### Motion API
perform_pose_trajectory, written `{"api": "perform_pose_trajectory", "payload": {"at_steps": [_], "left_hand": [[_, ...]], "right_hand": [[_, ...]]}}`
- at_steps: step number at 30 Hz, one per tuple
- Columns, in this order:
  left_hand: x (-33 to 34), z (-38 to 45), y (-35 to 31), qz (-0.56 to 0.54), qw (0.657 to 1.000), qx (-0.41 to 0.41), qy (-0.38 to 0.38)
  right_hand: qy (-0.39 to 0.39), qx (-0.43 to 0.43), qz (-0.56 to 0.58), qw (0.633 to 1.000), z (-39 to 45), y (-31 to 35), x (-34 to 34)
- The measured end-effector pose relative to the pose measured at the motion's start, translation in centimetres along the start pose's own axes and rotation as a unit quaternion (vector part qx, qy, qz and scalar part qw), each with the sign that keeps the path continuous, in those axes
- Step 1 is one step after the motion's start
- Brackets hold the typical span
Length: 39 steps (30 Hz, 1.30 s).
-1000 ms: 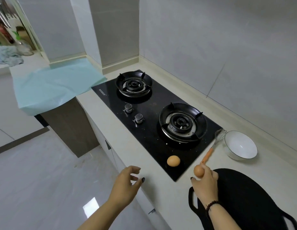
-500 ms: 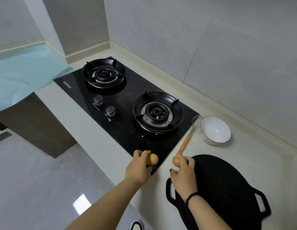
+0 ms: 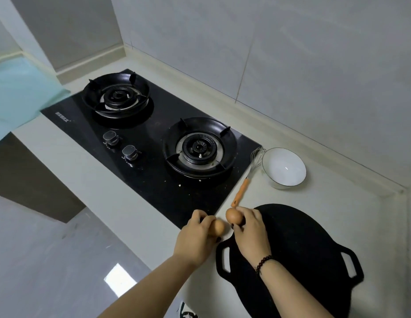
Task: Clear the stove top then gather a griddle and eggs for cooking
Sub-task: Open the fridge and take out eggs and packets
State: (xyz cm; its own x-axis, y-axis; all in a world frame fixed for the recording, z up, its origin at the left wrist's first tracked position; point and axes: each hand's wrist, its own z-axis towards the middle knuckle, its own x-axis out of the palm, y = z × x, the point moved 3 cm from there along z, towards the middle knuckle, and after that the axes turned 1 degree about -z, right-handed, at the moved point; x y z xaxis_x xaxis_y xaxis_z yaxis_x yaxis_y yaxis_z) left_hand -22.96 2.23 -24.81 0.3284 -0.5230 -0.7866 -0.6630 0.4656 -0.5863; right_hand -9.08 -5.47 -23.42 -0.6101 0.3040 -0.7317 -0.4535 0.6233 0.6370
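Observation:
A black two-burner gas stove (image 3: 154, 143) is set into the pale counter, with nothing on its burners. To its right a round black griddle (image 3: 298, 244) with two loop handles lies on the counter. My left hand (image 3: 195, 237) grips a brown egg (image 3: 218, 227) just off the stove's near right corner. My right hand (image 3: 250, 228) holds a second brown egg (image 3: 234, 215) over the griddle's left edge. The two eggs are close together, a small gap between them.
A white bowl (image 3: 283, 167) stands beyond the griddle near the wall, with an orange-handled whisk (image 3: 245, 182) lying beside it. A light blue sheet (image 3: 18, 97) covers the counter at far left. The counter's front edge drops to a glossy floor (image 3: 62, 260).
My left hand reached to the stove's near corner, closed on the egg lying there and carried it toward the right hand's egg. The view shifted right.

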Motion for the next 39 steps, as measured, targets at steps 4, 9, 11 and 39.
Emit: {"api": "perform_pose_trajectory", "payload": {"at_steps": [4,9,11,39], "left_hand": [[0.0,0.4,0.0,-0.001,1.000,-0.003,0.013],[0.1,0.4,-0.1,0.003,1.000,-0.007,0.020],[0.0,0.3,0.0,-0.001,1.000,-0.010,0.015],[-12.6,-16.3,10.1,-0.277,0.899,-0.210,-0.265]], "right_hand": [[0.000,-0.007,0.006,1.000,0.0,-0.2,0.1],[-0.014,0.011,-0.003,1.000,-0.2,0.1,-0.7],[-0.020,0.008,-0.003,1.000,-0.5,0.3,-1.0],[0.144,-0.232,-0.075,0.959,-10.1,16.0,7.7]]}}
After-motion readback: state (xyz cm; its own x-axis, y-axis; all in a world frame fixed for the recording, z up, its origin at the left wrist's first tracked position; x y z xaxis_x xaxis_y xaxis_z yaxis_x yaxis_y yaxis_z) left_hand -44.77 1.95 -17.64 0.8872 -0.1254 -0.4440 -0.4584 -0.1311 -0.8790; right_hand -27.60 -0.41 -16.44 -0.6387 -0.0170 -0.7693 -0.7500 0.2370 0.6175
